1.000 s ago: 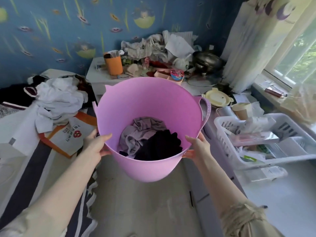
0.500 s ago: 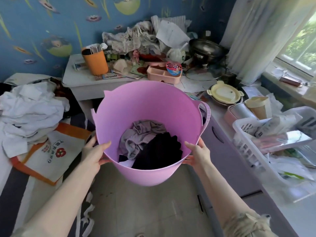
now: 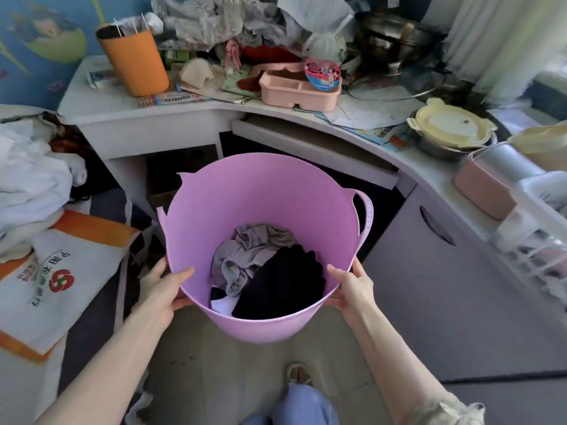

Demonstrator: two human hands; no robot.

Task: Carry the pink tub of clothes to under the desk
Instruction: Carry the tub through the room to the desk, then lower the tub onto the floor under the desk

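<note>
I hold the pink tub (image 3: 245, 204) off the floor in front of me, just before the dark opening under the white corner desk (image 3: 196, 118). Inside lie grey and black clothes (image 3: 270, 268). My left hand (image 3: 162, 286) grips the tub's near rim on the left, thumb inside. On the right of that rim, my right hand (image 3: 352, 286) grips it the same way. The tub has a loop handle on its right side. The space under the desk is dark and partly hidden by the tub.
The desk top is crowded: an orange cup (image 3: 133, 62), a pink tray (image 3: 299, 87), a pot (image 3: 395, 41), a yellow lid (image 3: 451, 127). A cabinet door (image 3: 429, 256) stands at the right. A bed with white clothes (image 3: 30, 185) and an orange-white bag (image 3: 58, 277) lies left. My foot (image 3: 299, 375) is below.
I have stepped closer to the desk, with the tub carried forward and lower. The opening under the desk has come into view behind it. Both hands keep their grip.
</note>
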